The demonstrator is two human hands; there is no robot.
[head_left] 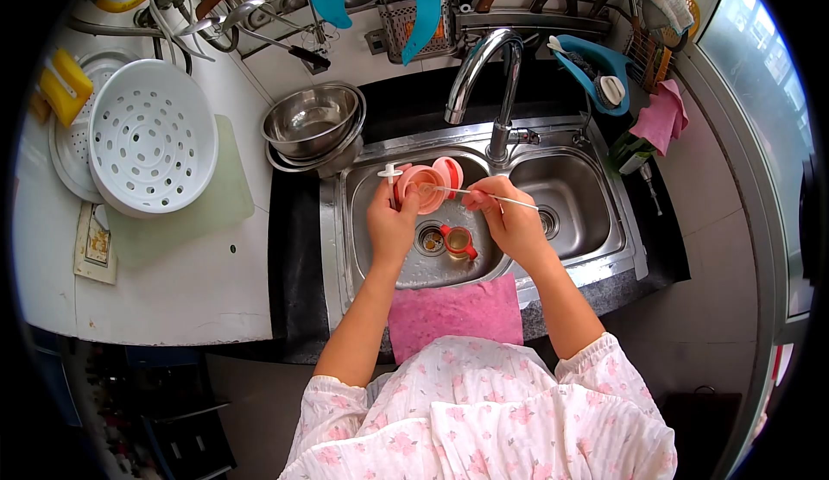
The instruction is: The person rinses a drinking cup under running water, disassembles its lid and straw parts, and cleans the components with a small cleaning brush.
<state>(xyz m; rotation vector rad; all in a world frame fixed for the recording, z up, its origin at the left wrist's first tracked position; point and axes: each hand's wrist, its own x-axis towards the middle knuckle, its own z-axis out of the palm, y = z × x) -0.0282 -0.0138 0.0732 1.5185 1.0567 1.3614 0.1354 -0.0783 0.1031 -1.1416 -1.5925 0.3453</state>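
Over the left sink basin (358, 260), my left hand (391, 221) holds a round pink lid (420, 188) with a white piece at its upper left. My right hand (511, 214) pinches a thin white stick brush (518, 201), whose far end reaches the inside of the pink lid. Behind the lid stands another pink and red piece (449, 172); what supports it is hidden. Down in the basin, next to the drain (429, 238), lies a small clear cup with red handles (458, 239).
A chrome faucet (503, 126) rises behind the basins. Steel bowls (313, 122) are stacked at the back left, and a white colander (154, 137) sits farther left. The right basin (570, 195) adjoins. A pink cloth (456, 314) hangs over the front edge.
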